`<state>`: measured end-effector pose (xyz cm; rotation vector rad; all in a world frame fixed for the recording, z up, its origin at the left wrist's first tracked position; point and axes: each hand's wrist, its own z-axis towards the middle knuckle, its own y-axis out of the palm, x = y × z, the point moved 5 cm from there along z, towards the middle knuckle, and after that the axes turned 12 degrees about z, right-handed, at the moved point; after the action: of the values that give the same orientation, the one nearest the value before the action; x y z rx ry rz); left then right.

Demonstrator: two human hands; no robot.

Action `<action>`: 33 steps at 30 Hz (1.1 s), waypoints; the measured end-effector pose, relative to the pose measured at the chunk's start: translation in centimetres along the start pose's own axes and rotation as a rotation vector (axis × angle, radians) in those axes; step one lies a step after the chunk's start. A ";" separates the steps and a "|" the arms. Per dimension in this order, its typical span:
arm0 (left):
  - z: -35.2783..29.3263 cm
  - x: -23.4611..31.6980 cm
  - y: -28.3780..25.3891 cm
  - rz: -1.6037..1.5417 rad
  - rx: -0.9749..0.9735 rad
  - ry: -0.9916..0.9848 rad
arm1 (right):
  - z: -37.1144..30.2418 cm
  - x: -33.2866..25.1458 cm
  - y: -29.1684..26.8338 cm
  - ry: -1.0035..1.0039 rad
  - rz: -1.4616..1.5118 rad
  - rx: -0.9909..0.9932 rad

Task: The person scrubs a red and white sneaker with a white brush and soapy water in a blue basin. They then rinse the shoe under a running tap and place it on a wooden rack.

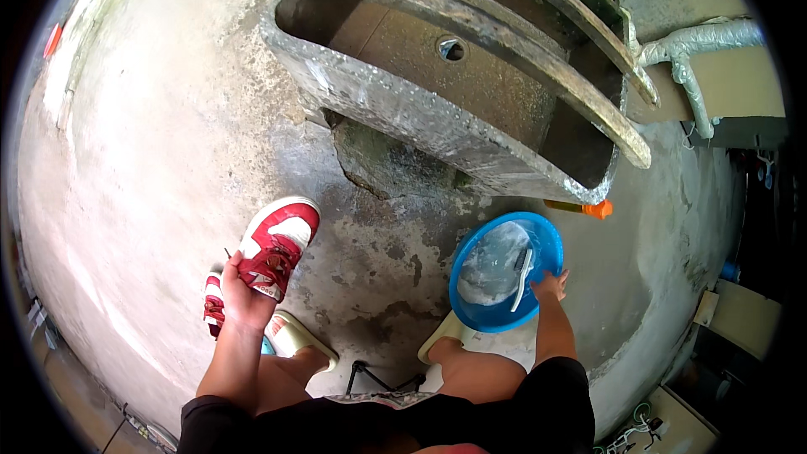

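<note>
My left hand point(245, 295) is closed on a red-and-white sneaker point(280, 244) with dark red laces, holding it at the heel end with the toe pointing away from me. The matching sneaker point(213, 303) is partly hidden behind that hand. On the right, a round blue basin point(465, 311) holds cloudy, sudsy water point(490, 265). A white-handled brush point(519, 286) with dark bristles leans inside it. My right hand point(551, 286) grips the basin's right rim, thumb on the inner side and fingers outside.
A stone trough sink point(403, 109) stands ahead, with two long wooden bars point(471, 21) across its top. An orange-capped bottle point(595, 209) lies at its near right corner. My feet, in cream slippers point(294, 335), flank a black stand's legs point(357, 370). Wrapped pipes point(698, 42) run at upper right.
</note>
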<state>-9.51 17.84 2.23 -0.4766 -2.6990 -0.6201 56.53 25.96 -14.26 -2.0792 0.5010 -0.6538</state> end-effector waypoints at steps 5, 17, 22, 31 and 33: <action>0.5 -1.9 2.0 -0.051 0.014 0.053 | -4.9 -3.2 -5.5 -0.389 0.201 0.091; -23.0 -1.0 19.6 -0.091 -0.148 -0.110 | -28.2 -3.9 -42.7 -1.217 0.704 0.210; -33.1 3.9 29.2 -0.089 -0.272 -0.077 | -33.1 -11.0 -65.7 -1.522 0.894 0.524; -31.0 10.3 38.4 -0.031 -0.481 -0.087 | -33.0 -28.7 -82.5 -1.413 1.081 0.748; -27.8 11.8 39.2 -0.026 -0.496 -0.159 | -33.1 -32.0 -83.9 -1.408 1.049 0.815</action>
<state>1.89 41.04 44.39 -0.6337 -2.6856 -1.3220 20.13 68.42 63.42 -0.8438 0.2903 1.0328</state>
